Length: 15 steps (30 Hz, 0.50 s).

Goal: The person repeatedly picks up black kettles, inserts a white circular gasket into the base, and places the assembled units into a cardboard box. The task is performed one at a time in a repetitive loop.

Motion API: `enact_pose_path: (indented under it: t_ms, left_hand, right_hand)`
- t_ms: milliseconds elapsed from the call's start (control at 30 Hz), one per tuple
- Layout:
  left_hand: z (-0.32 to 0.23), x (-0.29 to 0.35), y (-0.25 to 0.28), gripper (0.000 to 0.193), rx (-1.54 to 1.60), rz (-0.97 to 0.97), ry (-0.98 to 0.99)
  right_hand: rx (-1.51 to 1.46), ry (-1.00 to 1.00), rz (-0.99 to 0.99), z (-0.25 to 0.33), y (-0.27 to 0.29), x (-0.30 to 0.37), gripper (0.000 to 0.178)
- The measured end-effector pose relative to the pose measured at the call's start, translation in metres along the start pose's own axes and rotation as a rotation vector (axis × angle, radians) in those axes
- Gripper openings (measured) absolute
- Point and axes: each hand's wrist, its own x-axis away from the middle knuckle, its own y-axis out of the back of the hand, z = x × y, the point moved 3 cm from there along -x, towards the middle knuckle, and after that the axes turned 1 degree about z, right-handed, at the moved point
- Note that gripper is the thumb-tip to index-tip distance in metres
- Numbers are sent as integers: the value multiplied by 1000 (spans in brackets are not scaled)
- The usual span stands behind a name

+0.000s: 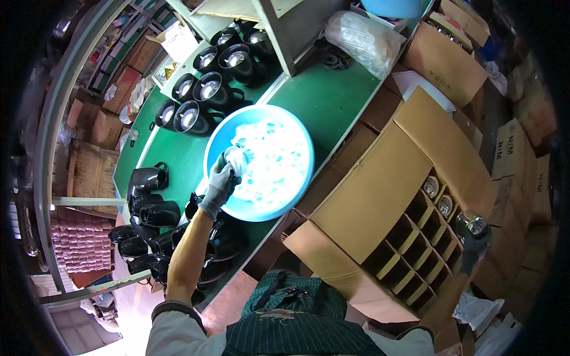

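Observation:
My left hand (pixel 218 185), in a grey glove, reaches over a light blue basin (pixel 306 151). Its fingers are closed on a pale ring-like piece (pixel 237 160). Glare washes out the heap of white pieces (pixel 273 160) in the basin, so their shape is hard to tell. At the right, my right hand (pixel 477 244), in a dark glove, grips a shiny, silvery, round-ended flask liner (pixel 471 222). It is at the right side of an opened carton (pixel 371 196) with cardboard dividers. Two similar silvery liners (pixel 437 197) sit in its far cells; several other cells look dark.
Black jugs with silvery insides (pixel 211 92) stand on the green bench (pixel 332 101) behind the basin. More black jugs (pixel 157 213) crowd its left part. A shelf post (pixel 274 38) and a clear plastic bag (pixel 363 41) are at the back. Stacked cartons (pixel 510 148) line the right.

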Motion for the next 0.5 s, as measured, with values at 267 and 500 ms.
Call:
enact_pose_path:
  t_ms: [267,500]
  left_hand:
    - [-66,84,14,49,284,345,-49]
    - [-89,141,81,57,144,527,-252]
  right_hand:
    - [-729,-358,366,182,-66,193,50]
    - [-1274,-350,872,439,-167,333,64]
